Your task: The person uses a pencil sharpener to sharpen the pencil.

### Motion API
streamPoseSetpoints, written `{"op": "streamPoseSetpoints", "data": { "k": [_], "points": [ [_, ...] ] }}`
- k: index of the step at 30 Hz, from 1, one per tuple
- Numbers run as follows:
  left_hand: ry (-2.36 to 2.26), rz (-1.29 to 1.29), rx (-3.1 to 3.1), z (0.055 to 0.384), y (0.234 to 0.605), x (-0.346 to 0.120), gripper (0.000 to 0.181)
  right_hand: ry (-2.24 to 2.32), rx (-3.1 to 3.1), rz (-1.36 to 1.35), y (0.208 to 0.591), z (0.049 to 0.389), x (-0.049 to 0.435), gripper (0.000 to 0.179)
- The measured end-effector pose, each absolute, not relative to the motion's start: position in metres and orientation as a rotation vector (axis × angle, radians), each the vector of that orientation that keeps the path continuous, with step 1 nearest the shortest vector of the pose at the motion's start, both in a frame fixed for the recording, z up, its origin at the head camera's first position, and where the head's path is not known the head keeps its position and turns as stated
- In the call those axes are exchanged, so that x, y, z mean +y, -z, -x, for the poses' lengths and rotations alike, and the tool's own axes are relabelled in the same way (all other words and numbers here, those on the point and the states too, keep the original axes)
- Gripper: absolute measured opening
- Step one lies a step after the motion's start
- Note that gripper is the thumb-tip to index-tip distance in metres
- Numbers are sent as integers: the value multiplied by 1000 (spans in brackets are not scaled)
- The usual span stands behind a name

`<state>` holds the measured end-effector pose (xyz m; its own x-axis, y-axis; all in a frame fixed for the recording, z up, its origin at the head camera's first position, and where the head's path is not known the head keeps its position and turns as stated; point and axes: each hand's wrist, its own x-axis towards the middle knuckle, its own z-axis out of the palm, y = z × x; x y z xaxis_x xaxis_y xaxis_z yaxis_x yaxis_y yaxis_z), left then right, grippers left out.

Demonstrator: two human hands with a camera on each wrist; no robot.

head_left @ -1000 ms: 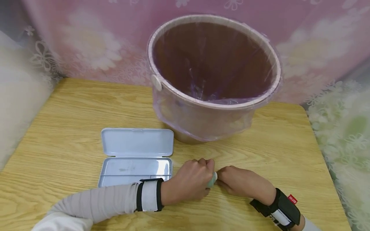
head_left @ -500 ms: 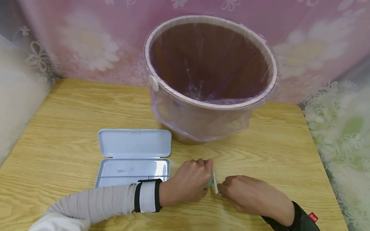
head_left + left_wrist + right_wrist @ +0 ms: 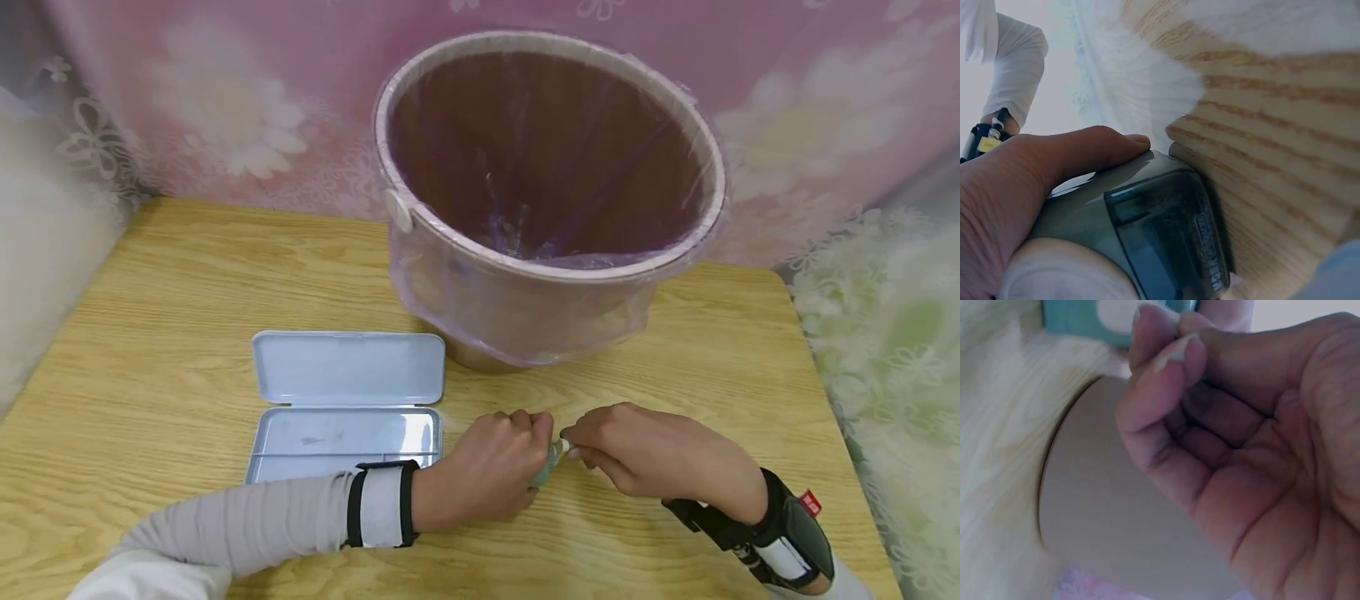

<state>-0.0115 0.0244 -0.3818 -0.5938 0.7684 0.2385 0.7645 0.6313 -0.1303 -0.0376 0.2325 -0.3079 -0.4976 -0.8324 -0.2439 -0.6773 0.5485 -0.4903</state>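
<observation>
A wood-grain table (image 3: 187, 283) bears a big tan bin (image 3: 1122, 487) toward its far side, the rim wrapped in clear purplish film (image 3: 457, 296). Left and near of the bin lies a pale blue case (image 3: 348, 368), lid folded open. Right of the case, the left hand (image 3: 487, 471) curls round a green device (image 3: 544, 475) with a dark window; the right hand (image 3: 648, 450), fingers bent, pinches a pale piece (image 3: 563, 447) at the device's right side.

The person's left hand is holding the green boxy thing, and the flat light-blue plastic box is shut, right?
Not quite: the flat light-blue plastic box is open, its lid folded back, as the head view shows. The left hand does hold the green boxy thing.
</observation>
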Motion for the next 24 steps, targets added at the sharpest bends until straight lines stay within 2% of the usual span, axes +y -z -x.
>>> {"op": "streamPoseSetpoints", "data": {
  "k": [4,9,13,24],
  "points": [
    [3,1255,-2560,12,382,23,34,473,2313,1220,319,57,231,16],
    [52,1271,-2570,12,382,25,33,555,2170,1131,355,69,229,25],
    [5,1248,-2581,11,381,25,34,624,2107,1054,372,60,227,35],
    [-20,1210,-2585,9,380,28,35,603,2163,1072,374,29,232,39]
  ]
}}
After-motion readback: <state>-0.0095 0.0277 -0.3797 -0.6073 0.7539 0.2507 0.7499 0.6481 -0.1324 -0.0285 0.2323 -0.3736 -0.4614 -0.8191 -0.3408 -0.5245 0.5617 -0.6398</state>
